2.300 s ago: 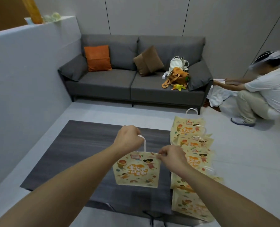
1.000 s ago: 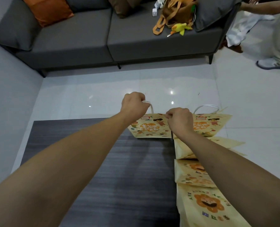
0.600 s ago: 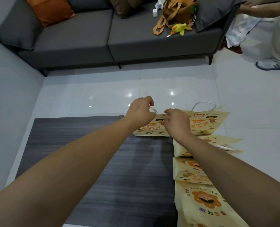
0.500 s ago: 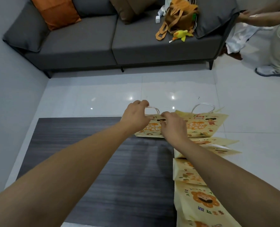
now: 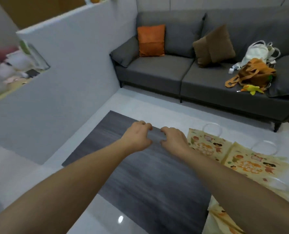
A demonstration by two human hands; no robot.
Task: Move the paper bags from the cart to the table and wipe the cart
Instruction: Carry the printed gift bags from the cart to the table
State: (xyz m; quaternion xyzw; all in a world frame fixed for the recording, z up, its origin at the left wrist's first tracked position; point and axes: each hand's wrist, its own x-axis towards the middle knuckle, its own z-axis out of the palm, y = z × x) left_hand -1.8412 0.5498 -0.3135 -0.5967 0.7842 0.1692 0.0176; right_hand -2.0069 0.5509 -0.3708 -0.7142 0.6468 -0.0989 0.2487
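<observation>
1. At the far left, beyond the grey partition wall (image 5: 69,68), you see a blurred heap of white and pink things that cannot be told apart.
2. Over the dark wood-grain table (image 5: 147,179), your left hand (image 5: 137,137) hovers with its fingers loosely curled, gripping nothing.
3. Just to its right, your right hand (image 5: 172,139) hovers the same way, fingers slack and bent, holding nothing; the two hands are close but apart.
4. Just right of your right hand, a yellow paper bag (image 5: 206,142) with cartoon prints lies flat at the table's far right edge, its white handle pointing away from you.
5. Further right, a second paper bag (image 5: 251,164) lies flat, overlapping the first one's right edge.
6. Nearer you on the right, more paper bags (image 5: 224,220) show below your right forearm, partly hidden.
7. Across the white floor, the grey sofa (image 5: 157,71) stands at the far side with an orange cushion (image 5: 151,40), a brown cushion (image 5: 213,45), and a white bag (image 5: 258,51) behind an orange-brown bag (image 5: 253,75) at its right end.
</observation>
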